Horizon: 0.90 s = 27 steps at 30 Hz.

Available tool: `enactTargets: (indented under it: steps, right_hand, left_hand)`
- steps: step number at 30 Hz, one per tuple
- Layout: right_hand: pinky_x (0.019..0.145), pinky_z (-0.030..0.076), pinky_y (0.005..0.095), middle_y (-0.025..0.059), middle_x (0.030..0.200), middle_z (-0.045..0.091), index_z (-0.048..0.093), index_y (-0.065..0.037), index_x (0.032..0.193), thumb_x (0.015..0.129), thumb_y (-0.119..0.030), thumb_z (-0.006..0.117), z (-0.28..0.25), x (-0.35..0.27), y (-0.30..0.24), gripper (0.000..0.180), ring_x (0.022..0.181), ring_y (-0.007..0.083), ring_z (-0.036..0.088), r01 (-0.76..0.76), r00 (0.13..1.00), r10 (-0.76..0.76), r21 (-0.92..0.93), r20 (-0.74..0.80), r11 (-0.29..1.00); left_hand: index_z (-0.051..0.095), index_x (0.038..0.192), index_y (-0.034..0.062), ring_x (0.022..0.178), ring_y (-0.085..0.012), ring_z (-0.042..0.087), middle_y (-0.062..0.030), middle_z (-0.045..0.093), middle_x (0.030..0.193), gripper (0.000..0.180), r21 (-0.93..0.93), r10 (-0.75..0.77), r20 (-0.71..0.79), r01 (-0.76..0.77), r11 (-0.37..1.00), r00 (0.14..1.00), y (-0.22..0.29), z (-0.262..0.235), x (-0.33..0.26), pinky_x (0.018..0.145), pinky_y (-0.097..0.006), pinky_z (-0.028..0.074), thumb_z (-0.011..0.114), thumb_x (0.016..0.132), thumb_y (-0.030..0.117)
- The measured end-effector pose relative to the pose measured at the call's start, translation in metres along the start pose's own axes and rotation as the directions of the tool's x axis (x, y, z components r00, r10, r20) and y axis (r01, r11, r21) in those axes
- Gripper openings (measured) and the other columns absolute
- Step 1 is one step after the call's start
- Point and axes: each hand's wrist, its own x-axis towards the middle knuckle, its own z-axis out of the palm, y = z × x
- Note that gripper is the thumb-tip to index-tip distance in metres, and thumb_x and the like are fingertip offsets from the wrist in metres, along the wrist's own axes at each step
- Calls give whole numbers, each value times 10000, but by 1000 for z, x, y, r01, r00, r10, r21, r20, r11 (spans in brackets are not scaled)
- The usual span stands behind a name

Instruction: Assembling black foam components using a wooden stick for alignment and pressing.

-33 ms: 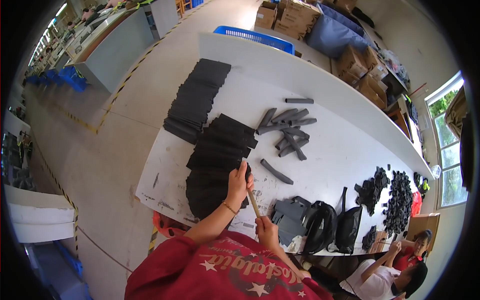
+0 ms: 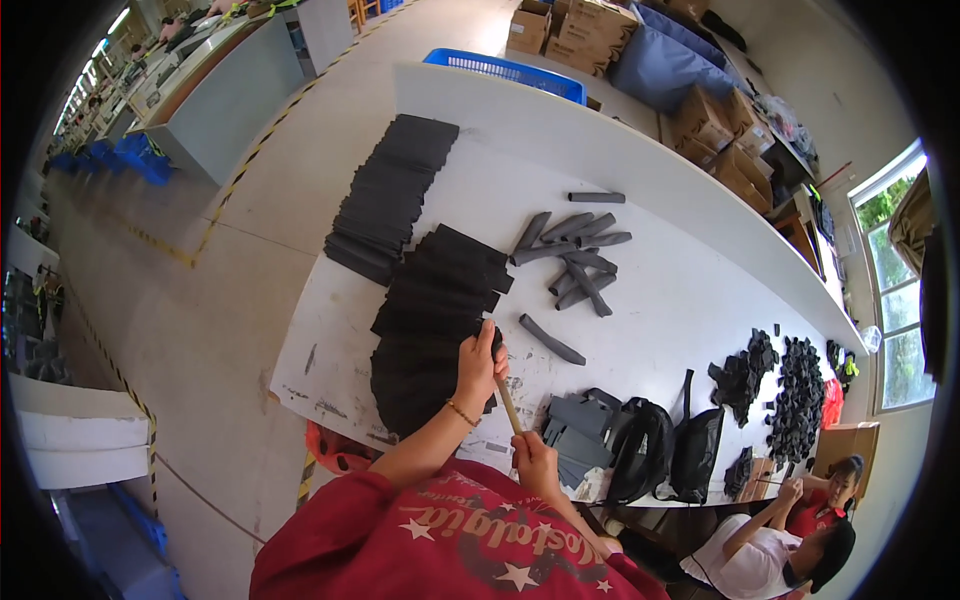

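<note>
Tan, slim stick [image 2: 509, 404]: your right hand [image 2: 534, 466] closes on it low; your left hand [image 2: 480, 360] clasps a black, fabric-like piece [image 2: 497, 340], apparently steadying.

At six o'clock, my red shirt [image 2: 335, 545] is bearing pale, decorative lettering [image 2: 515, 532] (rippling over the folds); at seven o'clock, the white table [image 2: 335, 345] is showing dark marks [image 2: 381, 437], too small for reading.

Stick [image 2: 509, 404] partly hidden by right fingers [image 2: 521, 455]; shirt [image 2: 470, 540] cropped
</note>
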Motion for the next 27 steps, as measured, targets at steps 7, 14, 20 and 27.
enactTargets:
  steps: [7,14,20,27]
  right_hand:
    - [463,416,331,104,524,534,569,9,829,936,-127,527,-1,5,1,178,461,179,544,11,983,-15,-25,-181,1000]
    - [464,406,325,94,531,537,569,11,844,945,-131,510,11,33,4,183,463,152,511,81,959,-88,-36,-268,996]
    - [487,411,432,220,595,543,554,-3,834,930,-138,537,20,38,2,167,533,393,565,89,964,-97,-45,-248,995]
    - [486,409,495,251,617,545,519,-16,802,922,-169,560,19,20,10,198,598,451,567,106,984,-120,-110,-132,988]
  left_hand:
    - [523,814,31,433,-169,543,-73,552,544,425,303,74,223,-141,943,972,-20,22,-20,432,-284,455,461,976,419]
    - [498,1156,4,693,-229,676,-159,662,837,415,151,-34,272,-8,989,962,-12,23,-24,622,-317,568,536,952,363]
    - [507,985,26,676,-229,658,-137,648,842,301,3,145,117,-146,989,983,1,32,-8,579,-323,543,549,950,322]
    - [503,821,63,388,-92,449,-39,543,582,270,134,266,-95,-252,958,959,16,23,22,328,-214,291,550,955,293]
